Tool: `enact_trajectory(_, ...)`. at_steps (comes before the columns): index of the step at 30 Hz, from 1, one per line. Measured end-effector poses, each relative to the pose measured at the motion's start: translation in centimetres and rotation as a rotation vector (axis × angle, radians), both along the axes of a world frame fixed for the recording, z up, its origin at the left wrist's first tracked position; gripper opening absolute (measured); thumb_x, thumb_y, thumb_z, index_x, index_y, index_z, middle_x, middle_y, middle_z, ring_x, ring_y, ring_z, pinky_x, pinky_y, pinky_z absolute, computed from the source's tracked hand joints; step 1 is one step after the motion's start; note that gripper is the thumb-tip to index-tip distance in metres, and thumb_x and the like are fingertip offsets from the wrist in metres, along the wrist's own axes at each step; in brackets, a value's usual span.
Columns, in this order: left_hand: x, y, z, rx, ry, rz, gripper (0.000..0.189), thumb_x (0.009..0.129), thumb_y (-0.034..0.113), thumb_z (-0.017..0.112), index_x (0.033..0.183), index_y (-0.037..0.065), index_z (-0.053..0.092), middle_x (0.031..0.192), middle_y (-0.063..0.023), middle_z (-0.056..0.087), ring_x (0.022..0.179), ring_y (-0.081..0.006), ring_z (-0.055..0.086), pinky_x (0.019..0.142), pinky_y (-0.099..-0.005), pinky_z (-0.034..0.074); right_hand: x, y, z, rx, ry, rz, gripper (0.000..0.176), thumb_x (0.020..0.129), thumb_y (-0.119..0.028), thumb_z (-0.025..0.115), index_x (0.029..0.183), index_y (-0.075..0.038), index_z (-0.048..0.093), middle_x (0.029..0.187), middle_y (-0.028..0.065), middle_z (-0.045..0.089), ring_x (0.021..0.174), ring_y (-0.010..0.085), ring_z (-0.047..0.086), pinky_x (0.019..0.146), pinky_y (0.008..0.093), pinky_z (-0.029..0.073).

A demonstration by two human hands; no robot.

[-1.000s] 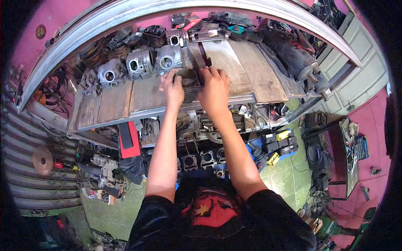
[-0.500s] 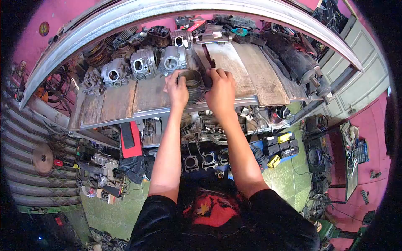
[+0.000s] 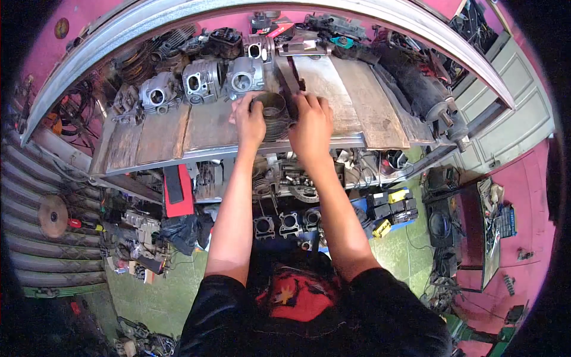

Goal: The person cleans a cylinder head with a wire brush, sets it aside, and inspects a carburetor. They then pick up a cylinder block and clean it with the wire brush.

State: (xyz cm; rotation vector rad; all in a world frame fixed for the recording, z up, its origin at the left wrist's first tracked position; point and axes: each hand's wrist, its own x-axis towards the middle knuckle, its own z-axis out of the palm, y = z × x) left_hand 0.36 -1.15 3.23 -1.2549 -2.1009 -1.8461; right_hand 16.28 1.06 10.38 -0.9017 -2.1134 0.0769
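A dark engine cylinder block (image 3: 275, 124) with a round bore facing up stands at the front edge of the wooden shelf (image 3: 217, 128). My left hand (image 3: 248, 122) grips its left side, the thumb near the rim of the bore. On its right side is my right hand (image 3: 312, 128), fingers bent over and closed against the block; their tips are partly hidden. Just behind the block, a silver cylinder head (image 3: 245, 76) rests on the boards, with another cylinder head (image 3: 201, 82) to its left.
A cylinder head (image 3: 159, 94) sits farther left, and a dark muffler (image 3: 410, 77) lies at the right end. Below the shelf are several cylinder blocks (image 3: 290, 224), yellow-and-black boxes (image 3: 389, 205) and a red box (image 3: 178, 193). A metal beam (image 3: 380, 13) spans the top.
The view has shifted slightly, so the shelf appears a little lower at the left and the lower parts slide left. Both hands remain at the cylinder block, with little visible movement.
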Motion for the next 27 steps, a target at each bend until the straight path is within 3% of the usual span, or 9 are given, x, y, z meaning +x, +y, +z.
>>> enact_trajectory(5,0.4,-0.3,0.4,0.03,-0.04,-0.004,0.025,0.096,0.013,0.06,0.116,0.014,0.076,0.11,-0.0117,0.073,0.118,-0.0317,0.054,0.105,-0.047,0.033,3.6,-4.4,-1.1,0.025,-0.036,0.052,0.073,0.064,0.013,0.062,0.136,0.0,0.064,0.135,0.0161,0.066,0.123,0.0415,0.057,0.106,0.0499,0.047)
enact_trajectory(8,0.5,-0.1,-0.1,0.054,-0.01,0.027,0.025,0.095,0.014,0.061,0.115,0.014,0.076,0.109,-0.0117,0.072,0.118,-0.0314,0.053,0.104,-0.0471,0.033,7.7,-8.4,-0.6,0.02,-0.084,0.004,0.072,0.065,0.014,0.057,0.134,-0.003,0.068,0.131,0.0123,0.067,0.12,0.0391,0.058,0.103,0.0495,0.045)
enact_trajectory(12,0.0,0.1,-0.3,0.018,-0.016,0.008,0.025,0.095,0.015,0.062,0.116,0.016,0.075,0.109,-0.0114,0.073,0.118,-0.0321,0.054,0.104,-0.0499,0.032,5.9,-4.8,0.6,0.014,-0.12,-0.03,0.064,0.07,0.007,0.067,0.133,-0.005,0.068,0.13,0.0121,0.068,0.117,0.0394,0.058,0.102,0.0501,0.045)
enact_trajectory(14,-0.1,0.5,-1.0,0.029,-0.01,-0.008,0.026,0.095,0.015,0.062,0.118,0.017,0.075,0.11,-0.01,0.073,0.119,-0.0324,0.055,0.104,-0.0513,0.031,3.0,-0.3,-0.6,0.056,-0.079,-0.049,0.053,0.074,0.006,0.066,0.125,-0.004,0.07,0.126,0.0127,0.069,0.114,0.0376,0.059,0.101,0.0505,0.046)
enact_trajectory(16,-0.1,0.6,-0.7,0.045,-0.048,0.04,0.025,0.095,0.015,0.063,0.117,0.018,0.074,0.109,-0.0084,0.073,0.119,-0.0317,0.055,0.105,-0.0499,0.03,1.7,2.0,0.5,-0.009,-0.145,-0.024,0.054,0.075,0.01,0.063,0.127,-0.004,0.071,0.127,0.0116,0.07,0.115,0.0381,0.06,0.101,0.0481,0.047)
enact_trajectory(22,0.1,0.6,-0.1,0.008,-0.04,0.049,0.023,0.094,0.015,0.064,0.114,0.015,0.074,0.11,-0.0115,0.072,0.118,-0.0332,0.056,0.105,-0.0503,0.032,5.8,-3.8,0.0,0.19,-0.139,0.151,0.047,0.075,0.006,0.064,0.12,-0.001,0.071,0.123,0.0126,0.069,0.115,0.0377,0.061,0.1,0.0485,0.047)
enact_trajectory(27,-0.1,0.4,-0.3,0.047,-0.014,0.034,0.023,0.093,0.014,0.065,0.114,0.014,0.074,0.108,-0.0118,0.072,0.116,-0.0335,0.056,0.104,-0.0492,0.034,4.5,-3.0,-0.4,0.137,-0.102,0.093,0.051,0.071,0.007,0.067,0.121,-0.002,0.071,0.124,0.0114,0.068,0.117,0.038,0.061,0.101,0.0479,0.047)
